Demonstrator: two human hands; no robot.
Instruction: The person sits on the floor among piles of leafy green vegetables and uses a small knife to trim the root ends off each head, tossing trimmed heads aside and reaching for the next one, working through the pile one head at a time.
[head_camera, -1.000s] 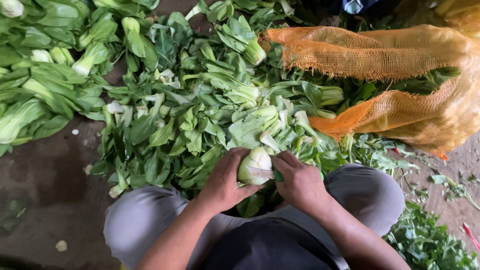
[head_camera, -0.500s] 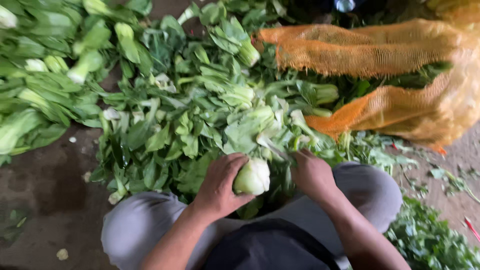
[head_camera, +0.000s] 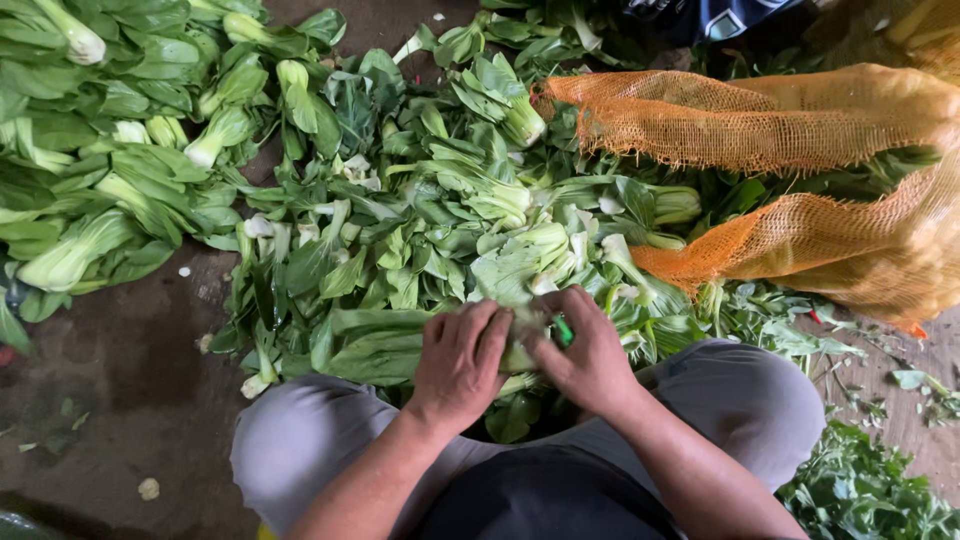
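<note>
**Mia:** What is closest to us?

**Ben:** Two knees in grey trousers. The person sits low on the dark wet ground.

**Mia:** What are the hands doing?

**Ben:** The left hand is curled over a pale green leafy cabbage head and holds it tight. The right hand is closed too. It pinches a small thing with a green handle and presses against the same cabbage. I think it is a little knife, but I cannot see a blade.

**Mia:** Where is that cabbage?

**Ben:** Between both hands, just above the knees, at the near edge of the big heap.

**Mia:** And behind the hands?

**Ben:** A messy heap of loose green leaves and small cabbages. Further left lies a tidier bunch of whole green cabbages with white stems.

**Mia:** What is the orange thing?

**Ben:** An orange net sack, far right, lying open. More greens show inside it.

**Mia:** Is the work nearly finished?

**Ben:** I don't think so. The left bunch looks cleaned and put aside. But the middle heap is big, and the sack looks quite full. Lots is left, I guess.
</note>
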